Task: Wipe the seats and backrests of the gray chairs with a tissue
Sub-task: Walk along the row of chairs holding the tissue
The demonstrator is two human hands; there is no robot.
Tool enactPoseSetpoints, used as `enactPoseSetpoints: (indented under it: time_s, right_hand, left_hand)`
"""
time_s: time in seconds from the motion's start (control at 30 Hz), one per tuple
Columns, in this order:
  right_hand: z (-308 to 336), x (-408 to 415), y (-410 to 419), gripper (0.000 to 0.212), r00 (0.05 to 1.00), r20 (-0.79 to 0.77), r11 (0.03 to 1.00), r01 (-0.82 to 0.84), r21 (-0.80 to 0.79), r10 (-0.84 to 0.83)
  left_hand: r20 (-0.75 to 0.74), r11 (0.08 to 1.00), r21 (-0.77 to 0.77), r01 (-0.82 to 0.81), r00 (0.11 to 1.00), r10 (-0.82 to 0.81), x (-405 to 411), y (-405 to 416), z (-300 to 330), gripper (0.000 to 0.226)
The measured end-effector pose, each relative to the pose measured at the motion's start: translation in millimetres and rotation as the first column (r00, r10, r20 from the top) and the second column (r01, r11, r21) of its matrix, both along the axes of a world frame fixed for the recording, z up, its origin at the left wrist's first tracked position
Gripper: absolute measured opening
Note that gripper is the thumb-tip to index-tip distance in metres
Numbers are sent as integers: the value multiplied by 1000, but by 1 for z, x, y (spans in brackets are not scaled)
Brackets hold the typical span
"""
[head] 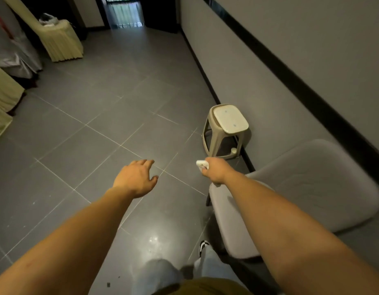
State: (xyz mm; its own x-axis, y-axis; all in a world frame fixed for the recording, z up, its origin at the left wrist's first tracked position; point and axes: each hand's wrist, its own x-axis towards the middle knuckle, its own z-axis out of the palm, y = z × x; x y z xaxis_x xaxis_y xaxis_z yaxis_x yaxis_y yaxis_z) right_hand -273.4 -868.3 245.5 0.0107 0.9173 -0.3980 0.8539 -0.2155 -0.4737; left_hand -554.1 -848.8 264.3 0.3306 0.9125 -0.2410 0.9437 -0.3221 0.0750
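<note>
A gray padded chair [312, 184] stands at the right against the wall, its seat toward me and its backrest toward the wall. My right hand [216, 170] hovers over the seat's far front corner, closed around a small folded white tissue [201, 165] that sticks out to the left of the fist. My left hand [137, 177] is stretched out over the bare floor to the left of the chair, fingers spread and holding nothing. My right forearm crosses over the seat and hides part of it.
A beige plastic stool [227, 130] stands by the wall just beyond the chair. Cream-covered chairs [61, 41] and cloth-draped furniture [1, 96] line the left side. The gray tiled floor [99, 124] runs to a dark doorway [124, 11] at the back. My shoe [203, 248] is beside the chair.
</note>
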Motion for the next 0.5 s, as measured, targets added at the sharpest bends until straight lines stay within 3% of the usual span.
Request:
enactPoseSetpoints:
  time_s: [0.3, 0.5]
  right_hand:
    - [-5, 10, 149, 29, 1000, -16, 1000, -15, -17, 14]
    - [-13, 23, 235, 33, 991, 2, 988, 133, -74, -133]
  left_hand:
    - [-33, 997, -70, 14, 999, -16, 10, 129, -17, 65]
    - [-26, 991, -83, 102, 994, -105, 9, 264, -28, 64]
